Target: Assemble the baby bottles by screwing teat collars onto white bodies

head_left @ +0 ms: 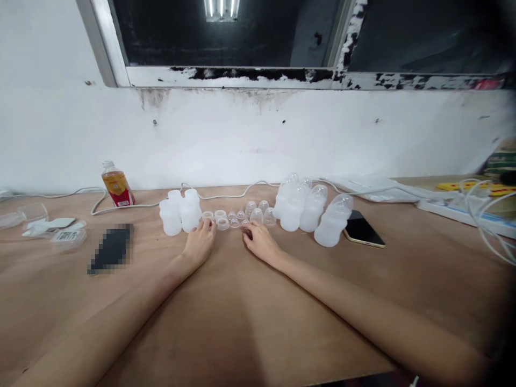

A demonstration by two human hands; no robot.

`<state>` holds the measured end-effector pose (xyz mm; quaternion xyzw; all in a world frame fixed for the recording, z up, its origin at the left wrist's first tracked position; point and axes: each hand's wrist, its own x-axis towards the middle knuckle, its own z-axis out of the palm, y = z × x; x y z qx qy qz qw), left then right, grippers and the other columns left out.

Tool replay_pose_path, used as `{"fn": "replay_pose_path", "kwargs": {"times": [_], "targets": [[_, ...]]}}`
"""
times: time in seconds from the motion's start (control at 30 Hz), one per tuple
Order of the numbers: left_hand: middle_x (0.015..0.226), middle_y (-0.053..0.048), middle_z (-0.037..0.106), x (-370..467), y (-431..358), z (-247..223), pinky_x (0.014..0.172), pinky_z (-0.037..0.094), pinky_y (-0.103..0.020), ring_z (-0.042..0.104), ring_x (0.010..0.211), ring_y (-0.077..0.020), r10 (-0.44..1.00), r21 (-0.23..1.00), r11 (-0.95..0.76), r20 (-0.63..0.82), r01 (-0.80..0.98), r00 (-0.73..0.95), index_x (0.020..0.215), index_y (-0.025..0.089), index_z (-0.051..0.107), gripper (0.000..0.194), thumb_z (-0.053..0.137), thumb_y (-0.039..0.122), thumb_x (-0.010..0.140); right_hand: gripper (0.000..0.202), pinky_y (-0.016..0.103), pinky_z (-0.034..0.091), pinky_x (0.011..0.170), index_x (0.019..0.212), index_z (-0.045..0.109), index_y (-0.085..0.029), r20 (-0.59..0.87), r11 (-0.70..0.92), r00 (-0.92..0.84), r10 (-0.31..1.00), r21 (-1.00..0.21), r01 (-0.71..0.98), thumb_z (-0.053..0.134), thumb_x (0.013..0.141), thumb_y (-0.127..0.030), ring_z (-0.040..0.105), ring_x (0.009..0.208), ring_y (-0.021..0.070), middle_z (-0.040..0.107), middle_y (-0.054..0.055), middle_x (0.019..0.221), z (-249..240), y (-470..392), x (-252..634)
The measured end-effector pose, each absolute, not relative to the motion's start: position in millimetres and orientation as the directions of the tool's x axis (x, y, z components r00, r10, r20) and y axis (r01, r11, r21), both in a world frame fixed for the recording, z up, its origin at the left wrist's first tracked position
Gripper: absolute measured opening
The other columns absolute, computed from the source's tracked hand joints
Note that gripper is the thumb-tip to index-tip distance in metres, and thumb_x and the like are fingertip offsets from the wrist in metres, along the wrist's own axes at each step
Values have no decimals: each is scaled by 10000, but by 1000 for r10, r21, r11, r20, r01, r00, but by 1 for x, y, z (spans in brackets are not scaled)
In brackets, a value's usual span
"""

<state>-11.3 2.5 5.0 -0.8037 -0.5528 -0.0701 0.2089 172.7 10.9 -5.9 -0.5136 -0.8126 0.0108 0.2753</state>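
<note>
Where hands point(229, 242) rest (flat), bare table point(242, 322).

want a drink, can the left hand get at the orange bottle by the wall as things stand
Probably yes: the left hand lies flat on the table, and bare tabletop runs from it to the orange bottle; only a white cable lies near.

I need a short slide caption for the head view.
Both hands rest on a table by bottle parts.

On the table point(242, 333) we see an orange drink bottle point(117, 185) by the wall, a white cable point(226, 194) running behind, a dark phone point(362, 230) at right, and clear packets point(60, 230) at left.
</note>
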Motion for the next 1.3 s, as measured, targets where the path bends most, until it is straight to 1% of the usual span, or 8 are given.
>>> {"fn": "replay_pose_path", "kwargs": {"times": [0.33, 0.43, 0.53, 0.63, 0.8, 1.07, 1.2, 1.3], "targets": [[1017, -110, 460, -10, 2, 5, 616, 475, -298, 502, 879, -212, 857, -260, -297, 352, 919, 376, 986, 129, 441, 242, 283, 89, 808, 278, 246, 354, 843, 981, 555, -107, 432, 526, -397, 810, -236, 817, 378, 766, -115, 492, 931, 155, 545, 90, 1011, -10, 13, 172], [1007, -108, 454, -8, 1, 7, 594, 475, -276, 499, 884, -208, 861, -245, -299, 348, 922, 371, 986, 127, 437, 245, 284, 72, 803, 335, 315, 334, 846, 1033, 525, -138, 505, 520, -432, 747, -38, 854, 378, 743, -56, 438, 1015, 195, 508, 100, 1094, 10, 10, 177], [1000, -106, 443, -7, -1, 9, 574, 469, -248, 490, 902, -202, 861, -237, -315, 336, 919, 381, 994, 134, 419, 255, 281, 51, 796, 384, 425, 279, 844, 1076, 494, -144, 658, 353, -375, 653, 174, 919, 387, 723, -36, 291, 1132, 292, 419, 135, 1199, 48, 5, 191], [986, -97, 444, -6, -3, 11, 571, 469, -244, 490, 900, -198, 860, -235, -348, 304, 907, 409, 989, 144, 409, 247, 280, 52, 799, 354, 442, 308, 767, 1099, 453, -96, 793, 71, -137, 594, 119, 990, 409, 748, -118, 289, 1096, 351, 376, 202, 1183, 81, 4, 210], [1008, -94, 432, -5, -3, 11, 555, 471, -253, 522, 829, -184, 866, -224, -355, 288, 908, 410, 1020, 156, 379, 256, 266, 68, 809, 243, 367, 368, 584, 930, 512, -63, 709, -90, -16, 705, 111, 990, 376, 787, -204, 476, 845, 305, 468, 219, 949, 86, 11, 230], [1014, -93, 424, -4, -4, 11, 568, 467, -259, 503, 864, -189, 858, -178, -366, 315, 913, 405, 1045, 167, 370, 262, 278, 99, 809, 423, 309, 358, 488, 893, 498, -30, 689, -180, 29, 724, 149, 972, 375, 797, -423, 547, 672, 267, 497, 235, 870, 84, 8, 228], [1069, -119, 421, -3, -12, 17, 667, 457, -302, 454, 963, -223, 759, -107, -462, 465, 880, 455, 1092, 148, 370, 321, 325, 323, 826, 419, 349, 364, 529, 865, 539, -51, 615, -150, 59, 786, 98, 984, 443, 754, -444, 559, 682, 298, 550, 202, 773, 101, -7, 227], [1140, -148, 407, 3, -24, 29, 836, 379, -354, 387, 1065, -237, 642, -51, -552, 610, 833, 463, 1148, 124, 341, 476, 318, 453, 805, 392, 338, 364, 567, 791, 592, -111, 594, 27, -23, 804, 3, 1000, 419, 753, -461, 561, 702, 267, 582, 163, 801, 106, -15, 212]]}}
